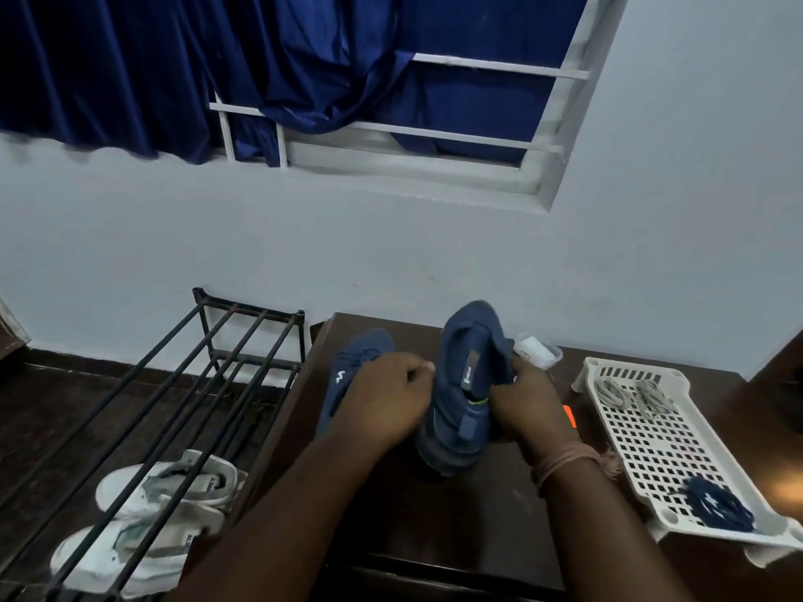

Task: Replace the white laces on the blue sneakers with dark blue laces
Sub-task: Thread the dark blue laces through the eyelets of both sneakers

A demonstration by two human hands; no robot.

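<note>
Blue sneaker [460, 384], unlaced, tongue up, gripped by right hand [528, 406]; left hand [386, 401] fisted beside it.

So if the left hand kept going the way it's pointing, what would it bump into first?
Probably the upright blue sneaker. The left hand points right, its knuckles already very near or touching the shoe's side, which the right hand grips. Depth is hard to judge from this one view.

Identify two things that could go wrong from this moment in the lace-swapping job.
1. The held sneaker is tipped up on the table, gripped by the right hand; it may slip or topple.
2. The dark blue laces lie at the near end of the white tray; a nudge could knock them off.
</note>
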